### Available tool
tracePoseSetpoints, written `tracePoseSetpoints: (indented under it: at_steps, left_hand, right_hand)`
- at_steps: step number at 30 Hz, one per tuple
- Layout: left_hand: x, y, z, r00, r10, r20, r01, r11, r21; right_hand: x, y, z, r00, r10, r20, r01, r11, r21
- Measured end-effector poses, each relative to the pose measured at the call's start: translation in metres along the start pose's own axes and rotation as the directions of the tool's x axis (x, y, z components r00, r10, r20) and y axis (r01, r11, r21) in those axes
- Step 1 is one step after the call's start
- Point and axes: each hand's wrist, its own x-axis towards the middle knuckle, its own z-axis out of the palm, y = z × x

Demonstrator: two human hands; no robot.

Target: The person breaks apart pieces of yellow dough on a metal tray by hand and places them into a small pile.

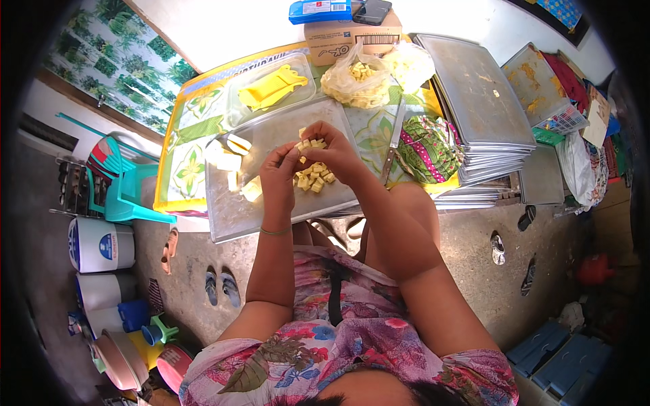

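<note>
My left hand (277, 171) and my right hand (336, 154) meet above a flat metal tray (233, 210). Their bent fingers close around a small cluster of pale yellow cubes (311, 144); my fingers partly hide it, and what the cubes are made of is unclear. Below my right hand, a heap of similar cut cubes (313, 178) lies on the tray. Larger pale yellow blocks (227, 161) rest to the left of my left hand. A long knife (391, 159) lies right of the tray, beside a green and pink patterned cloth bundle (430, 150).
Behind the tray stand a clear plastic container (235, 111) with a bright yellow item inside and a plastic bag of cubes (361, 78). Stacked metal trays (477, 91) rise at the right. A cardboard box (352, 35) is at the back, a turquoise chair (125, 186) at the left.
</note>
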Motion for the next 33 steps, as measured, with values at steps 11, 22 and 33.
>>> tracePoseSetpoints:
  at_steps: [11, 22, 33]
  left_hand:
    - [0.010, -0.017, -0.017, 0.995, -0.099, -0.009, 0.098, 0.993, -0.069]
    - [0.031, -0.054, -0.040, 0.977, 0.213, -0.017, -0.146, 0.723, 0.676]
    - [0.115, -0.079, -0.028, 0.933, 0.226, 0.278, -0.324, 0.196, 0.926]
  right_hand:
    - [0.003, 0.003, -0.010, 0.976, 0.202, -0.075, -0.204, 0.979, -0.016]
    - [0.007, 0.024, -0.034, 0.966, -0.180, -0.185, -0.064, 0.529, -0.846]
    - [0.010, 0.055, -0.033, 0.924, -0.305, -0.228, -0.057, 0.481, -0.875]
